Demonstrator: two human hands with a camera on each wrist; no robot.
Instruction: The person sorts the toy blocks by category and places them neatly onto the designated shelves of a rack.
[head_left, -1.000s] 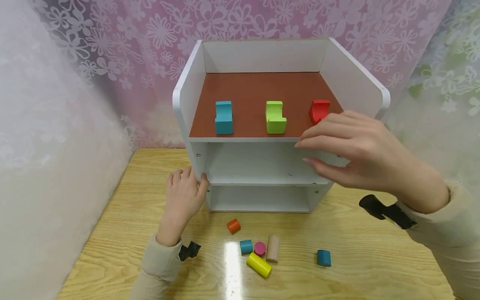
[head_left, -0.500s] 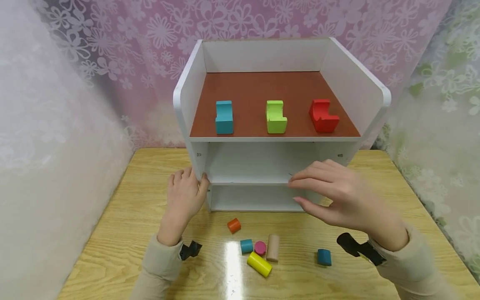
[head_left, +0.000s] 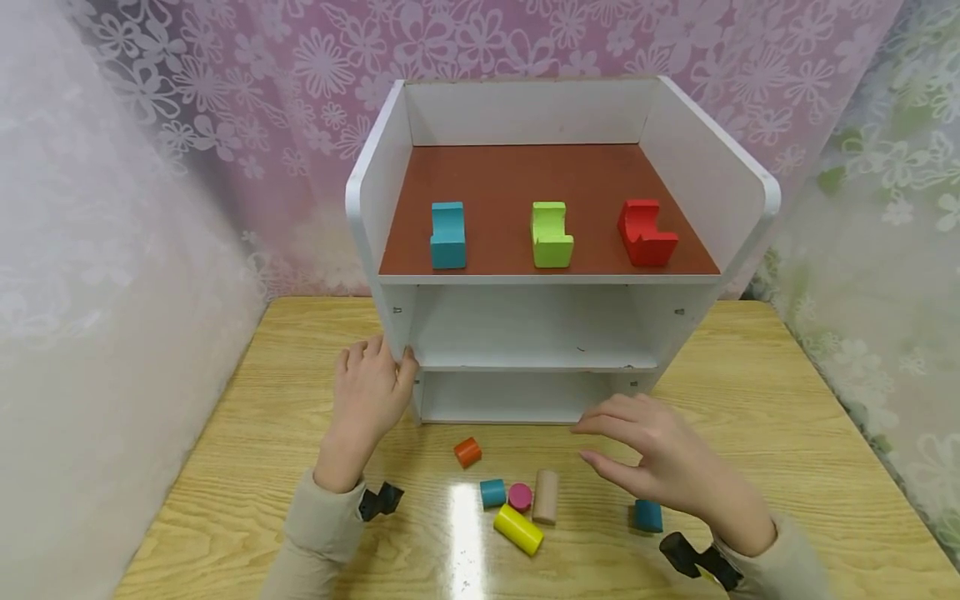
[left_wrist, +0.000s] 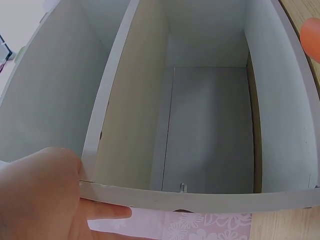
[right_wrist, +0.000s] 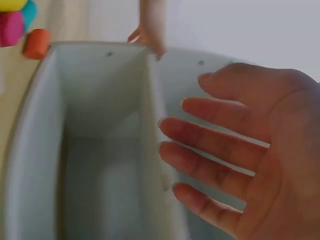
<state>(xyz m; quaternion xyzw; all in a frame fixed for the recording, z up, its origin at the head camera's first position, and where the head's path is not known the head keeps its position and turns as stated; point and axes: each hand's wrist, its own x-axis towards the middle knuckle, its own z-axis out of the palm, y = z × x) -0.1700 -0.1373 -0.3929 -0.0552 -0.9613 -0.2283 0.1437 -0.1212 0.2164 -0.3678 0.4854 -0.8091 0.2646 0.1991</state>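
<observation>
My left hand (head_left: 369, 387) grips the left side panel of a white shelf unit (head_left: 536, 323), thumb inside and fingers outside. In the left wrist view, its fingers (left_wrist: 107, 210) show beyond the panel's edge. My right hand (head_left: 652, 454) hangs above the table with fingers apart, holding nothing. Partly hidden below it lies a dark blue block (head_left: 648, 517). Left of it on the table are a natural wood cylinder (head_left: 546, 497), a yellow cylinder (head_left: 518, 530), a pink cylinder (head_left: 520, 497), a teal block (head_left: 492, 493) and an orange cylinder (head_left: 467, 452).
Along the front of the unit's brown top stand a blue notched block (head_left: 448, 237), a lime green notched block (head_left: 551, 237) and a red notched block (head_left: 647, 236). Walls of the unit rise around that top. The wooden table (head_left: 750, 375) meets patterned curtains behind and at the sides.
My right hand has moved down from beside the red notched block to above the table near the dark blue block. My left hand stays on the side panel.
</observation>
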